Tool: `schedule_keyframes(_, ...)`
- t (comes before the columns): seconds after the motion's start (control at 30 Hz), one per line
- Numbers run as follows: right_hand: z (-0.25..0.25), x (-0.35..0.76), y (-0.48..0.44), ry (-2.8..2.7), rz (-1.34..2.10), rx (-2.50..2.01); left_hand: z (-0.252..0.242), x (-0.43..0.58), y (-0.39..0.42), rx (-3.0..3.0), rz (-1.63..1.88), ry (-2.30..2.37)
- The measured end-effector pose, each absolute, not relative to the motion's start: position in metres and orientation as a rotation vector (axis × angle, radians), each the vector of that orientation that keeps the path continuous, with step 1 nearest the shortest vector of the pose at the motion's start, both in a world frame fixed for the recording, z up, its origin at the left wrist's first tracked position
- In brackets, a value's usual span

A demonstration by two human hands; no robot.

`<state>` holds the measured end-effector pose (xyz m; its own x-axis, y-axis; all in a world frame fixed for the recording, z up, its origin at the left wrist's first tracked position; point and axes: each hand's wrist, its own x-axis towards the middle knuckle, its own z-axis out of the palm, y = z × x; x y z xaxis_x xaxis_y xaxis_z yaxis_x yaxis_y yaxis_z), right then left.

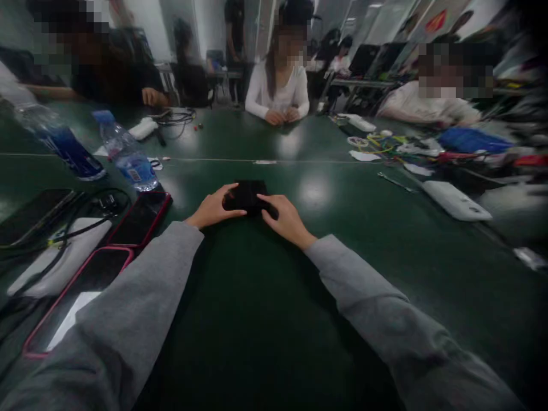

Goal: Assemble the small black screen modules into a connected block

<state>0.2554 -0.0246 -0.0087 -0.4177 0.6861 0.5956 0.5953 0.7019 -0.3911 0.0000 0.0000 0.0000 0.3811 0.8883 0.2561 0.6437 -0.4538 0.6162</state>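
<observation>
A small black box-like object point(247, 193) is at the middle of the dark green table point(257, 297); its exact kind is too dark to make out. My left hand point(215, 206) grips its left end, thumb along the near edge and fingers around the far side. At the right end, my right hand point(286, 218) holds it with the index finger on top and the thumb at the near side. Both arms reach forward in grey sleeves.
Left of my arm lie two red-edged phones point(139, 220), a white power bank point(64, 257) and black cables. Two plastic bottles point(128, 154) stand behind them. On the right are a white device point(456, 200), tangled wires point(389, 142) and a blue bag point(475, 140). Several people sit across the table.
</observation>
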Motion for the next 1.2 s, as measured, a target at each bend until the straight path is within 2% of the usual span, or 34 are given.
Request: schedule_keyframes(1.2, -0.0075, 0.2531, -0.0255, -2.001, 0.427, -1.093, -0.0015, -0.005, 0.0017, 2.203, 0.775, 1.316)
